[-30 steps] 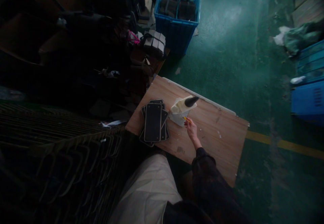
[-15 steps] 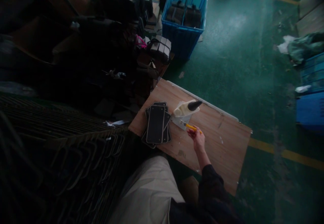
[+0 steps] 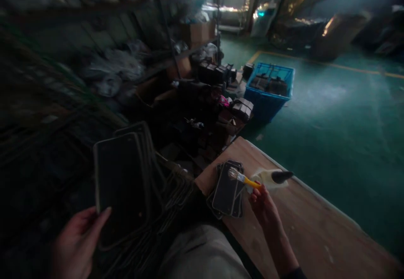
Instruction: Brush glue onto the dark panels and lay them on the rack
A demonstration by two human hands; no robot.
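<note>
Brush in the right hand, yellow handle pinched near its end by thumb and fingers. Long axis lies mostly crosswise; bristles point left and slightly away, handle slopes back to the right. Bristles overlap the stack of panels on the wooden surface; contact, I cannot tell. Pale container with a black tip just past the fingertips.

Left hand pinches a dark panel off to the left, at its lower left edge: thumb on the face, fingers toward the back. Panel roughly upright, long axis up and down, broad face turned to the near side. More panels close behind; too dark to see whether they touch.

Good handling, in my judgement: thumb kept to the margin, pinch firm, since a grip at one low corner could let the panel swing. Draw it straight, without scraping its neighbours. Hold the bristles up, well off the stacked faces, to avoid smears.
</note>
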